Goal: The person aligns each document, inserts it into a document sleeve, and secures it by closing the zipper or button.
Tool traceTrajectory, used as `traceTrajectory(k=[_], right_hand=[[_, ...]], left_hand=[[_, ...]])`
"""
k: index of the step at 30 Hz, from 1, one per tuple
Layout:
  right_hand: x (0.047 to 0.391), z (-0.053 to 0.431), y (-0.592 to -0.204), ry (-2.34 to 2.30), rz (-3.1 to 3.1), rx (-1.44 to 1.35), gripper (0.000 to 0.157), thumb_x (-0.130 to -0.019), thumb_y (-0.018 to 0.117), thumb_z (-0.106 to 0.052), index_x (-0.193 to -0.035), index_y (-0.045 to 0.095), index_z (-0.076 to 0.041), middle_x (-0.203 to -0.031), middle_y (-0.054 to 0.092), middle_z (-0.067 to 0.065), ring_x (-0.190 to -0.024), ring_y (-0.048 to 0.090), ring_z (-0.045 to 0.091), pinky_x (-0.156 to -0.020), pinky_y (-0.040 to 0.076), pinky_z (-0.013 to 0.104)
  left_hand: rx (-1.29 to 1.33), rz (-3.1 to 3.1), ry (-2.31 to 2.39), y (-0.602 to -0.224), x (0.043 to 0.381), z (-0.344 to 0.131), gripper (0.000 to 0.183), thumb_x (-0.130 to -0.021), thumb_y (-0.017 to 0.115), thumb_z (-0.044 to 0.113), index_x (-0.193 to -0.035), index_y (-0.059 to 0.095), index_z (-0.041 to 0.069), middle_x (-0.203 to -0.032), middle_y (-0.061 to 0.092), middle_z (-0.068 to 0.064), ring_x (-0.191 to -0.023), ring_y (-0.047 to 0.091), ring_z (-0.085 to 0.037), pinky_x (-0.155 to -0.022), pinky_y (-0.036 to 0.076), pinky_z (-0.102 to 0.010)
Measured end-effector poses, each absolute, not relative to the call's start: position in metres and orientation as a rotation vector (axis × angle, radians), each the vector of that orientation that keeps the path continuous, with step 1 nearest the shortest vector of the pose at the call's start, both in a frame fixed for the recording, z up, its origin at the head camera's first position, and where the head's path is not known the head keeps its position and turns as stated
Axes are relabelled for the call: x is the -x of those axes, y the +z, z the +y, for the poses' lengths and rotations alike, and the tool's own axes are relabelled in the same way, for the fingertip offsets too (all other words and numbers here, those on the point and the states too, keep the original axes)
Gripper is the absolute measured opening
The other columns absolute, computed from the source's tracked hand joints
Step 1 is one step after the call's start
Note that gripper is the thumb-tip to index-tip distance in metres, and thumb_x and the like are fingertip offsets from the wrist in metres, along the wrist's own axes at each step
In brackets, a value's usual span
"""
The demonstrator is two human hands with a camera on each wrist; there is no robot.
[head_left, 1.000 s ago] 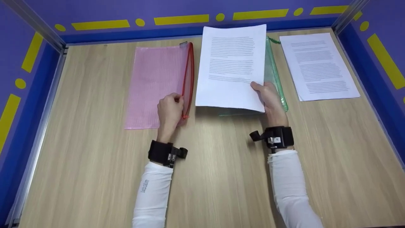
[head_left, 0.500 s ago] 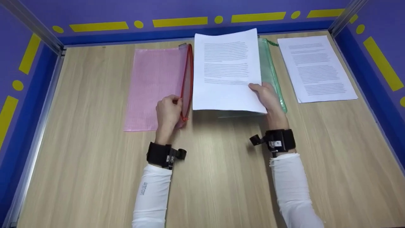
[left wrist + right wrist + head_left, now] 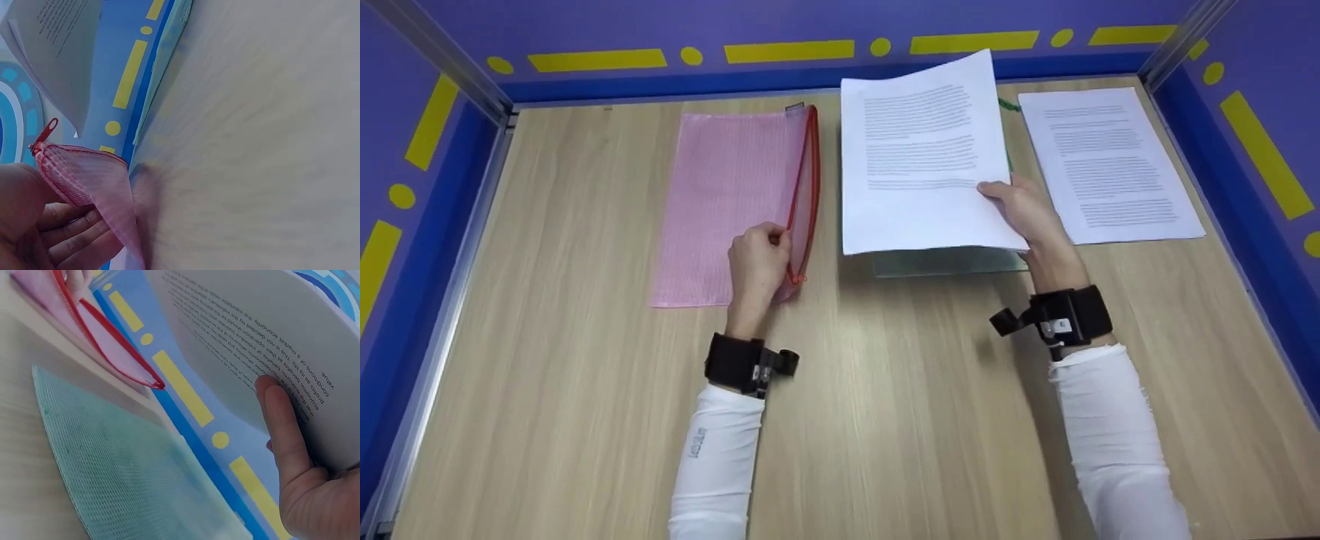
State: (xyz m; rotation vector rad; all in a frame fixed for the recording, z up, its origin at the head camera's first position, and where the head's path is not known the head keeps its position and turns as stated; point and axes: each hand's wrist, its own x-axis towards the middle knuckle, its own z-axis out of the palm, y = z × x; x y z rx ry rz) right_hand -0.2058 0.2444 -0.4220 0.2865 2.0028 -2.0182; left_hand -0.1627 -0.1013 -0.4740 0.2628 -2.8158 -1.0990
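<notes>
On the left of the table lies a pink mesh zipper pouch, its red zipper edge parted along the right side. My left hand pinches the pouch's upper layer near the zipper's lower end; the red zipper pull stands up in the left wrist view. My right hand grips printed sheets of paper by their lower right edge, thumb on top, raised above the table. Beneath them lies a green mesh zipper pouch, mostly hidden by the sheets in the head view.
A second stack of printed paper lies at the right of the wooden table. Purple-blue panels with yellow marks wall the back and both sides.
The right hand and its sheets first shifted slightly left towards the pink pouch, then back right, now covering more of the green pouch. The left hand has stayed at the zipper edge.
</notes>
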Motion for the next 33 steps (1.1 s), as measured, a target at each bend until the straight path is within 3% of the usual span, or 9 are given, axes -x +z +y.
traceTrajectory(k=[8, 22, 33], right_hand=[[0.205, 0.241, -0.417, -1.915, 2.017, -0.251, 0.047, -0.101, 0.049, -0.016, -0.144, 0.045, 0.001, -0.105, 0.073, 0.000, -0.083, 0.074, 0.013, -0.063, 0.058, 0.023], [0.203, 0.234, -0.425, -1.760, 2.029, -0.221, 0.041, -0.100, 0.051, -0.017, -0.136, 0.051, 0.004, -0.090, 0.074, -0.005, -0.070, 0.071, 0.008, -0.058, 0.055, 0.019], [0.199, 0.228, -0.431, -1.743, 1.967, -0.199, 0.041, -0.101, 0.049, -0.014, -0.136, 0.049, 0.005, -0.088, 0.074, -0.006, -0.070, 0.072, 0.008, -0.059, 0.056, 0.020]], left_hand=[[-0.273, -2.829, -1.093, -0.472, 0.163, -0.100, 0.020, -0.094, 0.062, 0.016, -0.102, 0.076, 0.003, -0.092, 0.077, -0.012, -0.083, 0.073, -0.028, -0.078, 0.057, -0.044], [-0.280, -2.818, -1.109, -0.471, 0.163, -0.105, 0.021, -0.095, 0.062, 0.017, -0.103, 0.076, 0.003, -0.094, 0.077, -0.013, -0.086, 0.073, -0.028, -0.081, 0.056, -0.044], [-0.288, -2.826, -1.134, -0.471, 0.165, -0.107, 0.021, -0.095, 0.063, 0.019, -0.104, 0.076, 0.004, -0.095, 0.077, -0.012, -0.084, 0.072, -0.028, -0.081, 0.056, -0.042]])
